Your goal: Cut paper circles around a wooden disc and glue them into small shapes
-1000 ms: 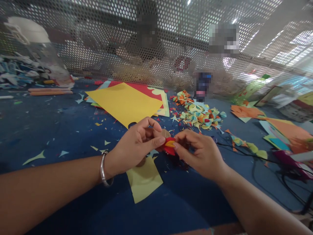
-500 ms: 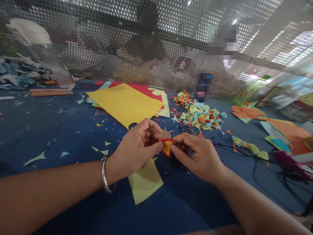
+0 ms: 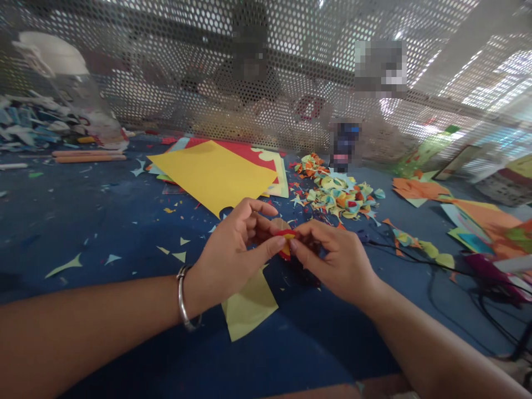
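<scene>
Between my two hands is a small red and yellow paper piece (image 3: 286, 251), curved and pinched at its edges. My left hand (image 3: 239, 244) grips it from the left with thumb and fingers. From the right, the thumb and fingertips of my right hand (image 3: 334, 260) press on it. A round tan piece (image 3: 280, 224) shows just behind, partly covered by fingers. Under my left hand lies a pale yellow-green paper sheet (image 3: 251, 307), its upper part hidden. A larger yellow sheet (image 3: 211, 174) rests beyond my hands, over red and pale green sheets.
Small cut-paper pieces are heaped in a pile (image 3: 343, 194) at the back right. Orange paper (image 3: 421, 189) and a black cable (image 3: 415, 260) lie at right. A perforated metal screen (image 3: 166, 105) borders the far edge. Pencils (image 3: 89, 158) and a bottle (image 3: 77, 91) are at left.
My thumbs have moved closer together over the red and yellow paper piece, covering more of it. Its yellow part now shows less.
</scene>
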Available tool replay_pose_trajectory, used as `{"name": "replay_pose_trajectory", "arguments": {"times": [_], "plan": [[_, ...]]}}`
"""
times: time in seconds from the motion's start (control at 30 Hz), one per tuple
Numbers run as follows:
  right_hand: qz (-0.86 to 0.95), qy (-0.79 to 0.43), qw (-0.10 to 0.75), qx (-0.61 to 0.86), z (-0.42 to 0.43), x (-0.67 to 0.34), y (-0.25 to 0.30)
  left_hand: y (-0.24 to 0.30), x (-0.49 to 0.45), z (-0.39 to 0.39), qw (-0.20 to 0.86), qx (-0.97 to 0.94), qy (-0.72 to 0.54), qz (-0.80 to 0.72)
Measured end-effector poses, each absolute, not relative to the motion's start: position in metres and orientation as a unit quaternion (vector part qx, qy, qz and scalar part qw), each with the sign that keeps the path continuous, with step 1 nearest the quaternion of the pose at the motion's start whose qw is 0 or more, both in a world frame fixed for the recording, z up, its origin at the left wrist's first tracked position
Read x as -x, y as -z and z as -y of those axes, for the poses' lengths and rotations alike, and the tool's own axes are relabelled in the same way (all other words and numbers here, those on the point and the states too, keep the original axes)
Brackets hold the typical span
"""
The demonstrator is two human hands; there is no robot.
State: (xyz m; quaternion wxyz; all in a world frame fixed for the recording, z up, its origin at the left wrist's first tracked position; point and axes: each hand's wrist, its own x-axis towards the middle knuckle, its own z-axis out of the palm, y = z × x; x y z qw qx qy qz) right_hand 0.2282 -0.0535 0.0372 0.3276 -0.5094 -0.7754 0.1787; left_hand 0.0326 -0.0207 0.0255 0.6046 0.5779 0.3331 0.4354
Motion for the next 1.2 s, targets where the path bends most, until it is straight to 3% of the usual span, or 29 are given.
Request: {"name": "replay_pose_trajectory", "arguments": {"times": [0.13, 0.23, 0.73, 1.2], "plan": [[0.768, -0.193, 0.329, 0.515, 0.0541, -0.2291, -0.0363, -0.023, -0.0338, 0.0235, 0.747, -0.448, -0.354, -0.34], [0.764, -0.205, 0.329, 0.515, 0.0536, -0.2299, -0.0356, -0.0224, -0.0357, 0.024, 0.797, -0.384, -0.338, -0.32], [0.769, -0.186, 0.341, 0.507, 0.0525, -0.2314, -0.0361, -0.026, -0.0357, 0.0198, 0.863, -0.321, -0.279, -0.272], [0.756, -0.199, 0.364, 0.506, 0.0533, -0.2309, -0.0387, -0.0231, -0.036, 0.0155, 0.855, -0.312, -0.322, -0.26]]}}
